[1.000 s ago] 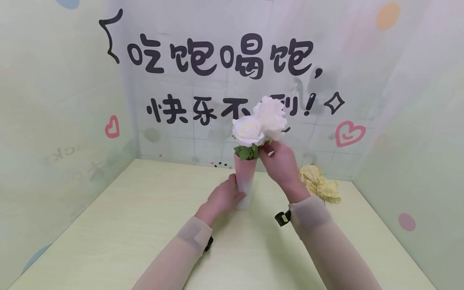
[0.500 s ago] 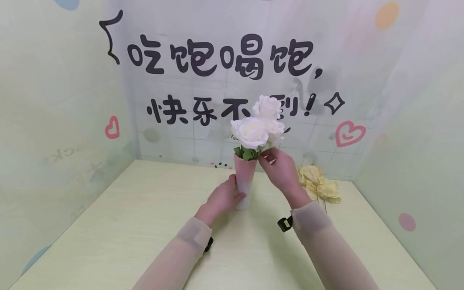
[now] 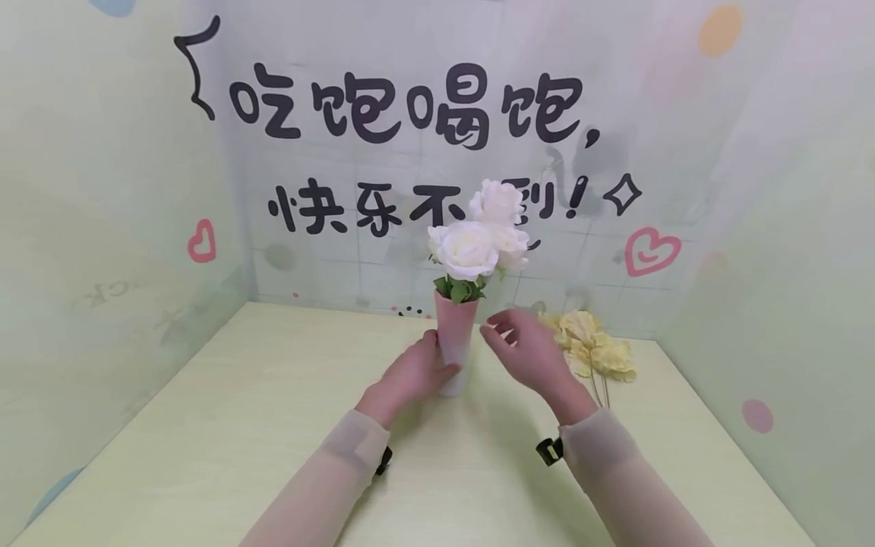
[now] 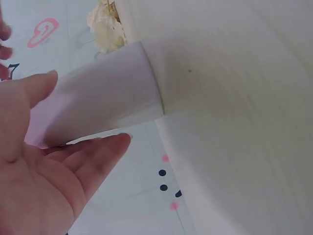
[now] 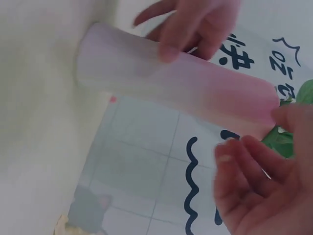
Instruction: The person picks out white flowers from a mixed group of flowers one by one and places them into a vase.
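A tall vase [image 3: 456, 327], pink at the rim and fading to white at its foot, stands upright on the table. White roses [image 3: 468, 249] with green leaves [image 3: 459, 289] rise out of its mouth. My left hand [image 3: 412, 371] holds the vase low down, thumb in front and fingers on the far side; the left wrist view shows the vase's pale lower part [image 4: 110, 85] between them. To the right of the vase, my right hand [image 3: 529, 351] is off the flowers with loosely bent fingers and nothing in them. In the right wrist view its fingers [image 5: 254, 166] lie near the vase's pink rim.
Yellow flowers [image 3: 593, 346] with thin stems lie on the pale wooden table [image 3: 437, 486] at the right, behind my right forearm. A printed back wall [image 3: 369, 45] with black lettering and side walls enclose the table.
My right hand has let go at the flowers and drawn down and right, away from the vase's rim. The roses stay in the vase. The left hand keeps its hold.
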A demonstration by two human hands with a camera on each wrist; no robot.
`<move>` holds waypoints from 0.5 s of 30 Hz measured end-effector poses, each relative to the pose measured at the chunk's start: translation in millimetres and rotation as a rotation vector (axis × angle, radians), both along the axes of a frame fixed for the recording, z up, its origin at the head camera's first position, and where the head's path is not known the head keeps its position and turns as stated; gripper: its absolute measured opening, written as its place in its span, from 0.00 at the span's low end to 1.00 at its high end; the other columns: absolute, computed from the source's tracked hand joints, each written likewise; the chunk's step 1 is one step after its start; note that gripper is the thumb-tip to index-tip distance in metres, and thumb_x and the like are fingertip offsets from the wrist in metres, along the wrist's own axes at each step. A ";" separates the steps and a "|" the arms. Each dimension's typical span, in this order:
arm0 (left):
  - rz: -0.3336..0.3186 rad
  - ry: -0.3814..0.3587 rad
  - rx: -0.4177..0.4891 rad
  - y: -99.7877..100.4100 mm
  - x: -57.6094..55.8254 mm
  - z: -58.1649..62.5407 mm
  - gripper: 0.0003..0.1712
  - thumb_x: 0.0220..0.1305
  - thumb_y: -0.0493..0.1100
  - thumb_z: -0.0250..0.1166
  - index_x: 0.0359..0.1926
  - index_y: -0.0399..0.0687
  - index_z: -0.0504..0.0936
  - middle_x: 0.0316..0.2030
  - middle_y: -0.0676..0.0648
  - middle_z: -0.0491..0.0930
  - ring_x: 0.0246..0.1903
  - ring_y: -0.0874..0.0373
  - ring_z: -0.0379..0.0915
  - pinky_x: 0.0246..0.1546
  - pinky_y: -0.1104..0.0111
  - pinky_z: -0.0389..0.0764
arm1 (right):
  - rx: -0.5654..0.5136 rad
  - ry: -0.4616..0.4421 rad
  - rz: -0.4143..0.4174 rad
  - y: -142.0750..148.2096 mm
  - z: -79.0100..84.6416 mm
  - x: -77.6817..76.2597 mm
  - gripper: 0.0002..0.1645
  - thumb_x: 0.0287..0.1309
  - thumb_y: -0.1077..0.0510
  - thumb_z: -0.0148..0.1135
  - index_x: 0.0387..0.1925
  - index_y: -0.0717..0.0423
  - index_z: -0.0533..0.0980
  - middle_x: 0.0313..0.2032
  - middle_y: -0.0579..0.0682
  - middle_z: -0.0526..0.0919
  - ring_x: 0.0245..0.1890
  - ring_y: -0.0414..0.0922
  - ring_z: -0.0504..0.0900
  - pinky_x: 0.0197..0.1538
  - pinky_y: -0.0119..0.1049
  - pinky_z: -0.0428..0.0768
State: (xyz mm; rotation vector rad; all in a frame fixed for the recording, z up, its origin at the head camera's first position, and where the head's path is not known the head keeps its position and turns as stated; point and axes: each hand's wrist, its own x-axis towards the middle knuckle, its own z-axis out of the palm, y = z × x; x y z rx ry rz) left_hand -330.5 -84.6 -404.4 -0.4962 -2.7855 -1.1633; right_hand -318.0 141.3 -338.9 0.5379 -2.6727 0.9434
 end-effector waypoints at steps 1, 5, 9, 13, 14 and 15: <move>-0.018 0.009 0.012 -1.9 0.9 0.5 0.44 0.78 0.49 0.70 0.80 0.30 0.61 0.74 0.32 0.75 0.72 0.39 0.76 0.76 0.45 0.76 | 0.025 -0.015 0.023 2.7 -4.5 3.0 0.32 0.79 0.37 0.60 0.68 0.56 0.80 0.60 0.57 0.87 0.58 0.56 0.88 0.57 0.56 0.88; -0.078 0.051 0.017 -8.9 7.2 1.3 0.51 0.73 0.51 0.74 0.82 0.32 0.57 0.74 0.33 0.73 0.71 0.41 0.75 0.75 0.45 0.76 | 0.148 -0.048 0.099 14.7 -23.2 15.9 0.48 0.77 0.27 0.57 0.83 0.52 0.66 0.80 0.59 0.71 0.80 0.63 0.70 0.76 0.68 0.73; -0.121 0.054 -0.030 -14.6 21.9 0.2 0.57 0.70 0.55 0.76 0.83 0.33 0.53 0.72 0.34 0.71 0.68 0.42 0.74 0.72 0.45 0.78 | 0.254 -0.047 0.144 25.3 -38.2 29.7 0.53 0.76 0.25 0.55 0.88 0.45 0.56 0.87 0.58 0.57 0.87 0.65 0.55 0.81 0.75 0.61; -0.126 0.020 -0.136 -20.2 42.0 -0.5 0.64 0.71 0.63 0.74 0.87 0.34 0.47 0.83 0.30 0.57 0.79 0.36 0.64 0.79 0.43 0.71 | 0.313 -0.045 0.172 32.4 -47.2 40.1 0.52 0.76 0.25 0.54 0.89 0.41 0.53 0.89 0.56 0.50 0.89 0.65 0.47 0.83 0.76 0.53; -0.125 0.012 -0.163 -21.6 46.6 -0.7 0.66 0.70 0.65 0.73 0.88 0.36 0.46 0.85 0.29 0.53 0.82 0.35 0.60 0.81 0.42 0.69 | 0.321 -0.044 0.180 33.6 -48.6 42.1 0.53 0.76 0.25 0.54 0.89 0.41 0.53 0.89 0.56 0.49 0.89 0.65 0.46 0.84 0.76 0.52; -0.124 0.007 -0.192 -23.1 51.3 -0.7 0.67 0.70 0.67 0.72 0.89 0.38 0.45 0.87 0.30 0.48 0.84 0.34 0.54 0.82 0.42 0.66 | 0.330 -0.045 0.183 34.6 -49.9 43.7 0.53 0.76 0.24 0.54 0.89 0.40 0.53 0.90 0.55 0.48 0.89 0.64 0.45 0.84 0.75 0.50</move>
